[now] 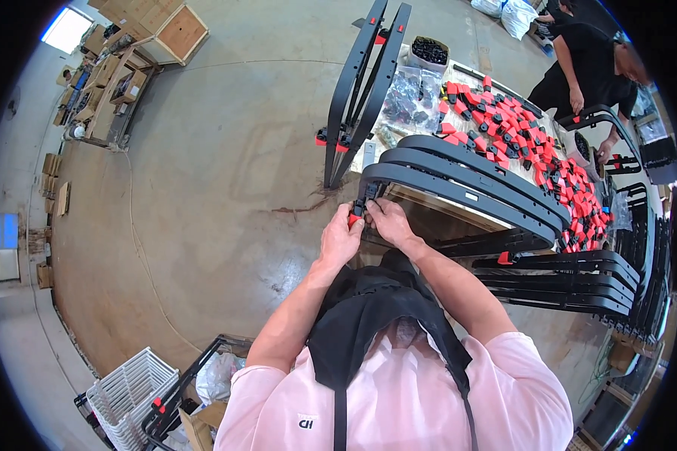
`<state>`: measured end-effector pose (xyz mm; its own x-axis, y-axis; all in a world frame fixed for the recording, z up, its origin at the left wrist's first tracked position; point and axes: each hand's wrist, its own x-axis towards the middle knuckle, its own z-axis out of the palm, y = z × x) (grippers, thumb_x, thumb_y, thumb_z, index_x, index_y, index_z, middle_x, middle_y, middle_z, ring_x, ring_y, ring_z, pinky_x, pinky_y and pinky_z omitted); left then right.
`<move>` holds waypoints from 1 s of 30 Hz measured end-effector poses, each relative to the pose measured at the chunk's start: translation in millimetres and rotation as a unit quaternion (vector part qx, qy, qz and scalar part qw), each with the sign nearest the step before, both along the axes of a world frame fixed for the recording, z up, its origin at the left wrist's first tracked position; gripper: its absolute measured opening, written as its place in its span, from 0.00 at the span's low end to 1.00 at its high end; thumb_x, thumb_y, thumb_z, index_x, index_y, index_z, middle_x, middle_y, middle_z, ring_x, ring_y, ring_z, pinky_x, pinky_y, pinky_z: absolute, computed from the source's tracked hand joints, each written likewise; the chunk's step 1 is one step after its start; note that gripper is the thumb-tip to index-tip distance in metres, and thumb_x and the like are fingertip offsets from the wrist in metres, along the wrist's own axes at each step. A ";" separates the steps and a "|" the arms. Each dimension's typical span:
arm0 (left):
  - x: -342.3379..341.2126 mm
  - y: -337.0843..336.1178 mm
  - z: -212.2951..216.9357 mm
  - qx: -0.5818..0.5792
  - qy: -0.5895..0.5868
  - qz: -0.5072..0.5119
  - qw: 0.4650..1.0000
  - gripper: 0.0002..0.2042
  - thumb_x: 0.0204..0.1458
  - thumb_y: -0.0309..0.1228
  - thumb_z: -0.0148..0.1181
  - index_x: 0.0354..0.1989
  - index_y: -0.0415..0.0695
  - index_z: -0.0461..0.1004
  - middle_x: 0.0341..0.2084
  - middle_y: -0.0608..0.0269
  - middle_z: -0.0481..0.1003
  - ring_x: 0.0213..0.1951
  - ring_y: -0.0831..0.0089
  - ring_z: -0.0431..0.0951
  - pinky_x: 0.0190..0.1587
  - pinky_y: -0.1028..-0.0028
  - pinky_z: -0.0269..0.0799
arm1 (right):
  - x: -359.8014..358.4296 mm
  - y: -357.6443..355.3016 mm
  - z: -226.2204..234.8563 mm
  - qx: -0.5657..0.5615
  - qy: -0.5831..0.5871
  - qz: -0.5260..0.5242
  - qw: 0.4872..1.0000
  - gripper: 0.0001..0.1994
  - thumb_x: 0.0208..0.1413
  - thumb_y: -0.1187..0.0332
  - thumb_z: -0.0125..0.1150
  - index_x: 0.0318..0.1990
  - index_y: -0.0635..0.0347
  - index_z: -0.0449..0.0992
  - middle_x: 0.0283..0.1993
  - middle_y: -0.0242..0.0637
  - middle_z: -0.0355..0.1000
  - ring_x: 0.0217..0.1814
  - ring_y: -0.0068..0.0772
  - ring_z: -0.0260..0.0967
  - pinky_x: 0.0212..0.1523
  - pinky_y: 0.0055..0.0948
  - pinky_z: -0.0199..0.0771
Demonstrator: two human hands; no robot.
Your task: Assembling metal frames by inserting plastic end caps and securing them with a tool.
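Both my hands meet at the near left end of a black curved frame (444,186), one of several such frames stacked on the table's near side. My left hand (341,239) is closed around a small red and black plastic piece (355,219) at the frame's end. Just beside it, my right hand (390,223) pinches at a black fitting (371,192) under the same end, and its fingertips partly hide what they hold. Whether the red and black piece is fixed to the frame cannot be made out.
Red and black plastic pieces (530,143) cover much of the table, near a box of small black parts (429,52). Tall black frames (361,83) stand at its left end; more frames (564,282) lie to my right. A co-worker (590,71) handles another frame across the table.
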<state>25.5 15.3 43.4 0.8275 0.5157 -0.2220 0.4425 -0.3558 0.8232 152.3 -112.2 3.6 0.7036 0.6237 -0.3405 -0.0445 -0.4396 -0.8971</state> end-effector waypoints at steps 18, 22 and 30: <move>0.9 -2.4 2.0 0.011 0.000 0.002 1.000 0.22 0.64 0.31 0.63 0.66 0.44 0.72 0.47 0.43 0.84 0.51 0.49 0.86 0.54 0.57 0.79 | -3.9 0.7 -9.3 0.008 -0.026 -0.040 0.999 0.26 0.70 0.48 0.56 0.44 0.68 0.83 0.39 0.47 0.83 0.43 0.45 0.81 0.50 0.43 0.78; -0.4 0.5 2.0 -0.011 0.009 0.001 1.000 0.22 0.65 0.33 0.63 0.67 0.46 0.71 0.52 0.40 0.82 0.55 0.38 0.82 0.56 0.49 0.78 | 0.9 2.2 -1.8 -0.023 0.099 -0.018 0.995 0.25 0.69 0.48 0.58 0.44 0.68 0.84 0.38 0.46 0.83 0.40 0.40 0.81 0.45 0.40 0.78; 4.9 -2.3 4.9 0.010 -0.007 -0.010 1.000 0.22 0.65 0.34 0.63 0.67 0.46 0.71 0.51 0.39 0.82 0.55 0.39 0.83 0.55 0.50 0.79 | 5.6 1.1 -9.3 -0.005 0.131 -0.051 0.990 0.23 0.68 0.51 0.61 0.41 0.68 0.84 0.35 0.42 0.82 0.39 0.35 0.80 0.44 0.38 0.78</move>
<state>30.4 13.0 48.3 0.8410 0.5031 -0.1989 0.4228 -0.3817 0.8219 157.9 -111.2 -5.8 0.6494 0.5498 -0.5253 -0.3201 -0.4290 -0.8447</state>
